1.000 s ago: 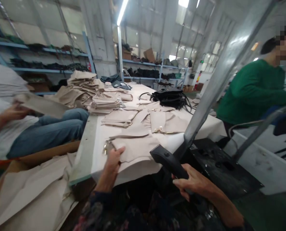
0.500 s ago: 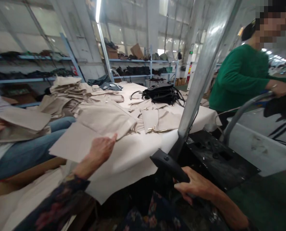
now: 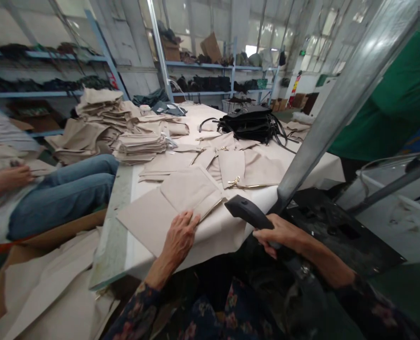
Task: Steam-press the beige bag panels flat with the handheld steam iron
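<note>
Left hand [image 3: 180,233] lies flat on the beige piece [image 3: 190,188] on the worktop [image 3: 108,238], right hand [image 3: 281,231] wraps the black tool [image 3: 247,208], and this piece looks light, bendy, best pinched at an edge

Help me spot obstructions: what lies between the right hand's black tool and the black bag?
In the head view, beige pieces lie between tool and bag, one bearing gold-colored hardware.

i see a beige fabric piece [image 3: 181,193] lying flat near the table's [image 3: 108,236] edge, one layer overlapping another; right of it, a black handheld tool [image 3: 250,211] tilts, blunt head raised.
</note>
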Demonstrator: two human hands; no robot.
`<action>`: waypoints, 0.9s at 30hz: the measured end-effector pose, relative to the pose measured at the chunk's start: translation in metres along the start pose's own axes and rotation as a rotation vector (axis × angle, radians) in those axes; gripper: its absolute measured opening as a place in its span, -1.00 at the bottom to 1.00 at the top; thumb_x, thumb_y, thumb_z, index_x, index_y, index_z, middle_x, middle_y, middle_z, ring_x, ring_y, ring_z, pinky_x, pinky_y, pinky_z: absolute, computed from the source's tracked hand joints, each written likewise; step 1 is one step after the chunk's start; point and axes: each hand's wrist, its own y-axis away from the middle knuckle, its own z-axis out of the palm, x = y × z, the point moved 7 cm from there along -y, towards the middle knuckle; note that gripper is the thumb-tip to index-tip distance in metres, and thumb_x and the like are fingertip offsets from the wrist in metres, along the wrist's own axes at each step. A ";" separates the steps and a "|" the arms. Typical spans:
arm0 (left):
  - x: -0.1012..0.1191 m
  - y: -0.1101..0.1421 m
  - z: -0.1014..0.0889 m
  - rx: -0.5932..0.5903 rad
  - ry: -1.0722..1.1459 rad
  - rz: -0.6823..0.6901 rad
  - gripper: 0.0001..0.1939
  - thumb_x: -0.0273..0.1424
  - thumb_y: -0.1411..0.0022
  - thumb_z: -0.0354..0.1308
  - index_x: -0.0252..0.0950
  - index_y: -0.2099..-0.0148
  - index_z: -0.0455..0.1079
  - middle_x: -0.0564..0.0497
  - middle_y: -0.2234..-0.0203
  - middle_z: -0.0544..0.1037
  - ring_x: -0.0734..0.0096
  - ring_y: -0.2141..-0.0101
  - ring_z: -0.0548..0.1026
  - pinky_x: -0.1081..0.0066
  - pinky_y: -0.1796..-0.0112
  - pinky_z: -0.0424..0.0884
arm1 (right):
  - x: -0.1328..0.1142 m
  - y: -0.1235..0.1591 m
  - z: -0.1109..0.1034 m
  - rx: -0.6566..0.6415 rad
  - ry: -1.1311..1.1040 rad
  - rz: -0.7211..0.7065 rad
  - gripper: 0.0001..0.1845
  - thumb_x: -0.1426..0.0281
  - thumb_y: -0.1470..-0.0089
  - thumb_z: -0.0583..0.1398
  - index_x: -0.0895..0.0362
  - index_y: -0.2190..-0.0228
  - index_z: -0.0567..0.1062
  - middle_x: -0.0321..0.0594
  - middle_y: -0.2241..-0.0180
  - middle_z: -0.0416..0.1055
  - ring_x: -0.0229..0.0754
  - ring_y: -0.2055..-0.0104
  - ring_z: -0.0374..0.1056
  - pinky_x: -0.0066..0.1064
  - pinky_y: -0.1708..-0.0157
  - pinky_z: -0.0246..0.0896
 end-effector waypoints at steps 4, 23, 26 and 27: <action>-0.002 0.005 0.002 0.072 0.064 -0.027 -0.54 -0.57 -0.24 -0.05 -0.26 -0.16 0.33 -0.21 -0.14 0.34 0.06 -0.13 0.28 0.04 -0.11 0.24 | -0.020 -0.048 -0.007 -0.014 0.016 0.060 -0.66 0.20 0.02 0.24 0.19 0.61 0.35 -0.32 0.75 0.28 -0.33 0.72 0.21 -0.57 0.75 0.10; 0.007 -0.054 0.021 0.120 0.199 -0.035 -0.60 -0.42 -0.35 -0.08 -0.49 -0.15 0.29 -0.27 -0.14 0.35 0.11 -0.14 0.31 0.17 -0.13 0.27 | -0.026 -0.105 -0.019 -0.018 -0.042 0.164 -0.71 0.27 0.01 0.27 0.16 0.54 0.30 -0.33 0.62 0.29 -0.36 0.70 0.21 -0.55 0.75 0.19; 0.007 -0.055 0.021 0.119 0.197 -0.028 -0.62 -0.42 -0.34 -0.08 -0.47 -0.13 0.30 -0.26 -0.14 0.36 0.12 -0.14 0.31 0.17 -0.13 0.28 | -0.025 -0.096 -0.024 -0.021 -0.027 0.194 -0.71 0.27 0.02 0.27 0.17 0.51 0.30 -0.34 0.62 0.30 -0.37 0.69 0.21 -0.56 0.74 0.18; 0.007 -0.055 0.022 0.124 0.195 -0.031 -0.62 -0.42 -0.34 -0.08 -0.46 -0.13 0.30 -0.26 -0.14 0.36 0.12 -0.13 0.32 0.16 -0.12 0.29 | -0.026 -0.099 -0.025 -0.019 -0.020 0.192 -0.72 0.28 0.01 0.27 0.16 0.50 0.29 -0.35 0.62 0.29 -0.37 0.69 0.21 -0.57 0.74 0.17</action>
